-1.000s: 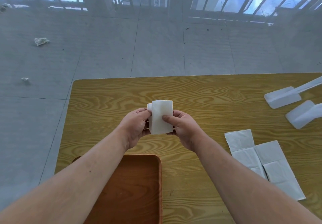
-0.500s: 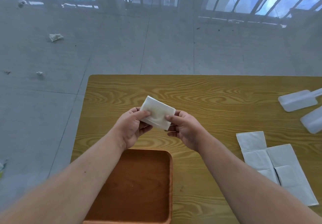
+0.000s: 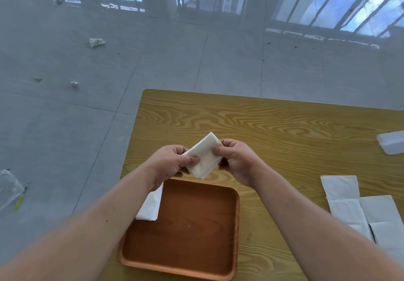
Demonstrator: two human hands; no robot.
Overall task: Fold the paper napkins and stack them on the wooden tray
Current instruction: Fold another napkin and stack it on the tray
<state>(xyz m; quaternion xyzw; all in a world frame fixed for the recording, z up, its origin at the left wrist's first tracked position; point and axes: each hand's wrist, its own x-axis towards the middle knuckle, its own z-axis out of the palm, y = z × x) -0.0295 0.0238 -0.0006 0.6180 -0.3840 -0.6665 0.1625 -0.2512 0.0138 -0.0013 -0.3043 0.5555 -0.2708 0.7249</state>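
Folded white paper napkin point(image 3: 204, 157), centre frame, tilted diamond-wise. Left hand point(image 3: 169, 163) pinches its left edge, thumb over curled fingers; right hand point(image 3: 237, 160) pinches its right edge likewise. It is held just past the far rim of the rounded-square brown wooden tray point(image 3: 237, 215). Second folded white napkin point(image 3: 150, 206) lies at the tray's left side. Flat white napkins point(image 3: 358, 206) lie lower right on the yellow wood-grain table point(image 3: 273, 127).

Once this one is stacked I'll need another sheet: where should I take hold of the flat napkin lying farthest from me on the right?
Probably the far left corner of the flat napkin, pinched from the left by the right hand. It lies flush on the table, so only edges offer a hold; that corner is free; its near end meets the other napkins.
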